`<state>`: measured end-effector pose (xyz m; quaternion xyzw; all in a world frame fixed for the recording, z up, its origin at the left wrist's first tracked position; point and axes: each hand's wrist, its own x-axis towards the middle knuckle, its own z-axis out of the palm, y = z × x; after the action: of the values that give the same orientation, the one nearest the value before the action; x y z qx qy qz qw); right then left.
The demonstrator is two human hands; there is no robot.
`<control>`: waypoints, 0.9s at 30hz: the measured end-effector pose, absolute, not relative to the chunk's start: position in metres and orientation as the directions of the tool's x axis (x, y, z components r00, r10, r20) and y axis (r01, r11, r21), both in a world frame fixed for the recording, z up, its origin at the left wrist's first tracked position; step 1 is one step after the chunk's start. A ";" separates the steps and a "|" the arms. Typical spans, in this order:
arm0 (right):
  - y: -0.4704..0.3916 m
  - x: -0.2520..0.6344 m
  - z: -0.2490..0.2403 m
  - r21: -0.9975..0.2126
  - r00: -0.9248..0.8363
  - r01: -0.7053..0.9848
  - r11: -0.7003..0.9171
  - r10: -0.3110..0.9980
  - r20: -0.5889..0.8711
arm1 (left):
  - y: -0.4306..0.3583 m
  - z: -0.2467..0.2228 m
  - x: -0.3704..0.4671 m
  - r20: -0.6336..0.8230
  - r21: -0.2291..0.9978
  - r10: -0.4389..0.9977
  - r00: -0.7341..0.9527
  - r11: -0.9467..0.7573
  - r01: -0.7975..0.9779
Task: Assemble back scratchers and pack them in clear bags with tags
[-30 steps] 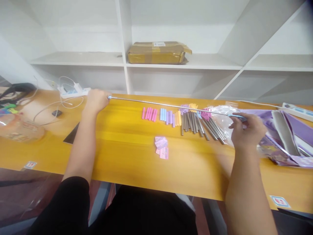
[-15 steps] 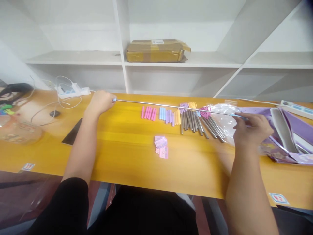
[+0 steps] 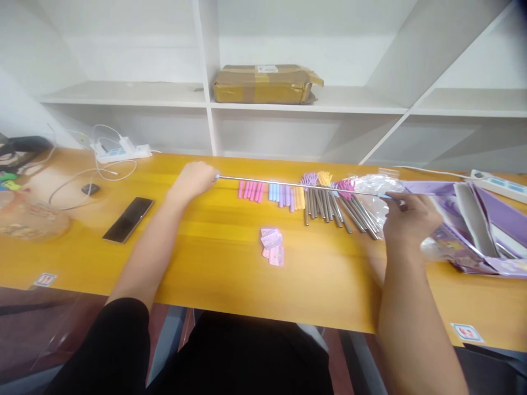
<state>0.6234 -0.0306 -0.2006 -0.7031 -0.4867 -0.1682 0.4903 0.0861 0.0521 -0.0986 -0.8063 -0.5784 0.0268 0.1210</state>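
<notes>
Left hand (image 3: pixel 193 180) is closed in a fist around one end of a thin metal rod (image 3: pixel 267 181), with a bit of light blue peeking out. Right hand (image 3: pixel 414 216) is pinching the blue end on the other side. The rod runs between them along the back half of the tabletop (image 3: pixel 230 280), crossing in front of the camera's view of the stuff below; can't tell how high it's held.

What's changed: the left hand has come inward since a second ago and the visible rod is clearly shorter, so I'd guess it telescopes and is partly collapsed now. The phone (image 3: pixel 128 219) near the left end is fully uncovered too.

Under the rod there's a row of coloured tubes (image 3: pixel 274 192), then metal sticks with claw ends (image 3: pixel 321 206). Small cards (image 3: pixel 272 247) sit closer to the front edge, and a purple box (image 3: pixel 473 236) is at the right end.
</notes>
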 end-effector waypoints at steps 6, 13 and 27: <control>-0.026 0.566 -0.209 -0.366 0.216 0.919 0.147 0.588 0.779 | 0.028 -0.139 0.155 -0.024 -0.034 0.937 0.349 -0.349 0.936; -0.045 0.483 -0.219 -0.088 -0.191 0.922 0.378 0.641 0.744 | -0.018 -0.169 0.194 -0.052 0.078 0.892 0.450 -0.445 0.892; -0.035 0.467 -0.220 -0.011 -0.402 0.841 0.541 0.638 0.657 | -0.015 -0.204 0.196 -0.006 0.301 0.869 0.496 -0.471 0.829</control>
<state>0.4673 -0.0350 -0.2198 -0.4503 -0.8211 -0.1636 0.3103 0.1961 -0.0148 -0.2035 -0.8545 -0.4967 -0.0738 -0.1331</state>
